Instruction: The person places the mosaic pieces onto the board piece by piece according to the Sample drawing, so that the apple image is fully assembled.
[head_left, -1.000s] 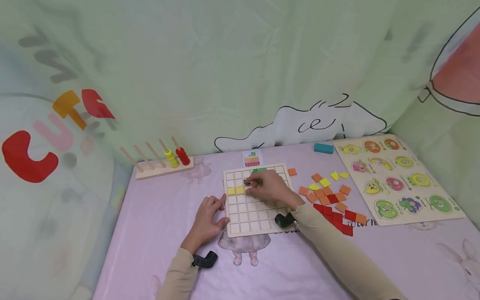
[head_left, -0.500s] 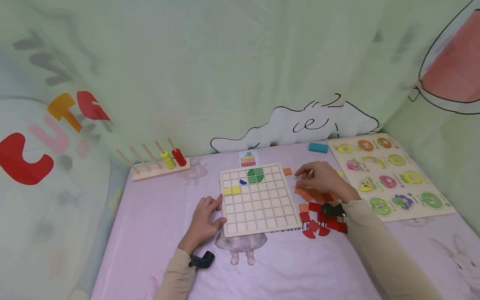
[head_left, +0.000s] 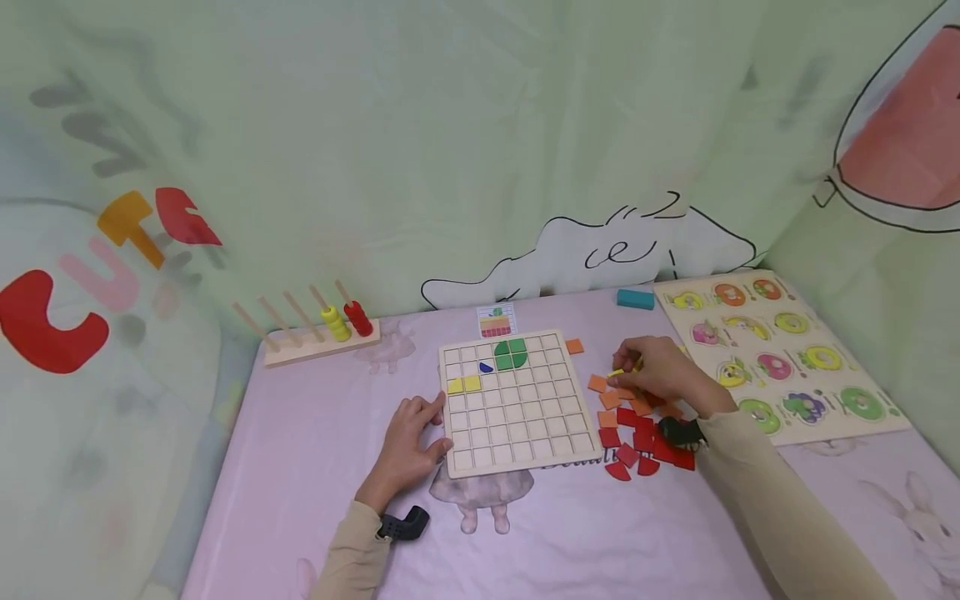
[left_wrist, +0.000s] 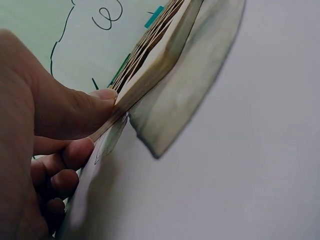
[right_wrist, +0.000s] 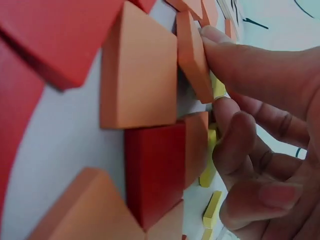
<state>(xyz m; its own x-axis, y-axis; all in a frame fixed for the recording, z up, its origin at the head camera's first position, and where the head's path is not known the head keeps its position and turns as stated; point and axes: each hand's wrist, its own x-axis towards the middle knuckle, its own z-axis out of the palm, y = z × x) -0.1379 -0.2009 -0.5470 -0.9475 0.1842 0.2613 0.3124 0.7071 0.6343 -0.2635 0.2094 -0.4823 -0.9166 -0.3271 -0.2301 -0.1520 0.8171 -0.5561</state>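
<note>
The wooden grid board (head_left: 525, 433) lies mid-table. Green tiles (head_left: 511, 354), a small blue piece (head_left: 486, 367) and two yellow square tiles (head_left: 463, 384) sit on it. My left hand (head_left: 408, 442) rests at its left side, thumb and forefinger touching the edge; close up, the left wrist view shows the thumb (left_wrist: 80, 110) against the board rim (left_wrist: 145, 85). To the right of the board, my right hand (head_left: 660, 371) is over the loose tiles. Its thumb and forefinger pinch a yellow tile (right_wrist: 218, 88), partly hidden, beside an orange tile (right_wrist: 192, 57).
Red tiles (head_left: 643, 439) and orange tiles (head_left: 609, 400) are scattered right of the board. Behind it lies a pattern card (head_left: 496, 319). A bead rack (head_left: 322, 342) stands left, a teal block (head_left: 635, 298) at the back, a fruit puzzle board (head_left: 780, 358) far right.
My right hand has moved from over the board rightward to the loose tiles, uncovering the blue piece, and now pinches a yellow tile. The left hand stays at the board's edge.
</note>
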